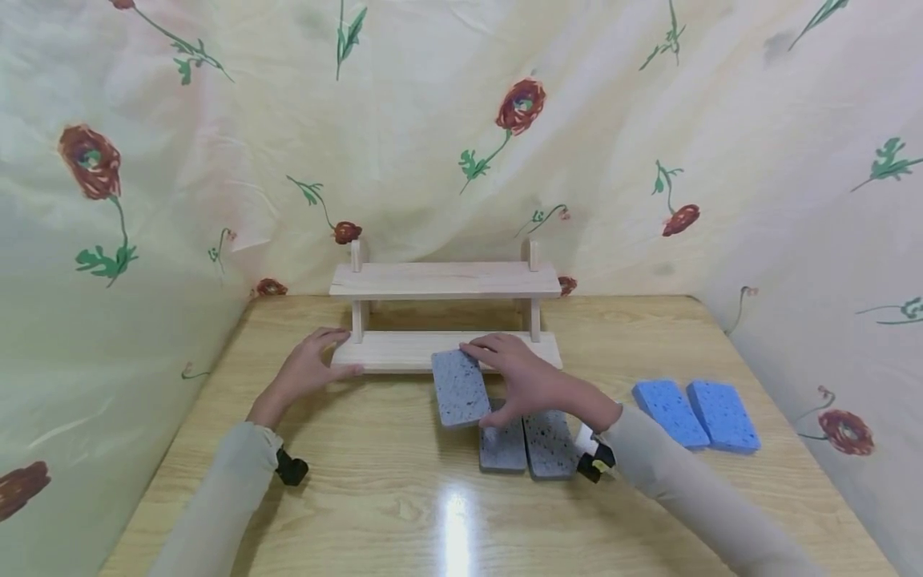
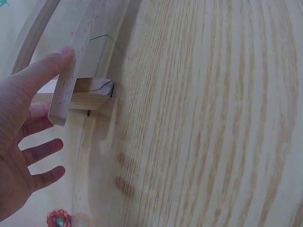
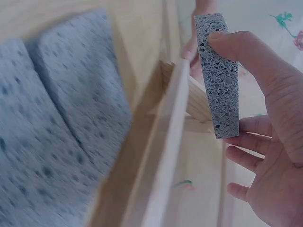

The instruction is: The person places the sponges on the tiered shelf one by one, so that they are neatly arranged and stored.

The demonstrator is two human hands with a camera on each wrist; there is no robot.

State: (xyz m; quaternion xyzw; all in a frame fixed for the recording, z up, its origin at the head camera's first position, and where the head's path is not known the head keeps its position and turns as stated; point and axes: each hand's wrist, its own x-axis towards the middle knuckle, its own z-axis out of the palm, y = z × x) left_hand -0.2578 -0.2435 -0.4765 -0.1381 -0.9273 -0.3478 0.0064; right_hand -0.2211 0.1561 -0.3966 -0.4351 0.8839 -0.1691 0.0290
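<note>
A small two-tier wooden shelf (image 1: 443,280) stands at the back of the table. At the left end of its lower board (image 1: 404,353), my left hand (image 1: 304,370) pinches the board, thumb on one side and index finger on the other in the left wrist view. My right hand (image 1: 530,378) grips a grey speckled sponge (image 1: 460,390) by its edges, raised in front of the lower board. In the right wrist view the thumb presses one end of this sponge (image 3: 218,90). Two more grey sponges, a left one (image 1: 502,449) and a right one (image 1: 551,453), lie side by side below the right hand.
Two blue sponges, one (image 1: 671,413) beside the other (image 1: 724,417), lie on the table's right side, beyond the right forearm. A flower-patterned cloth (image 1: 433,160) hangs behind and along both sides of the wooden table (image 1: 360,497).
</note>
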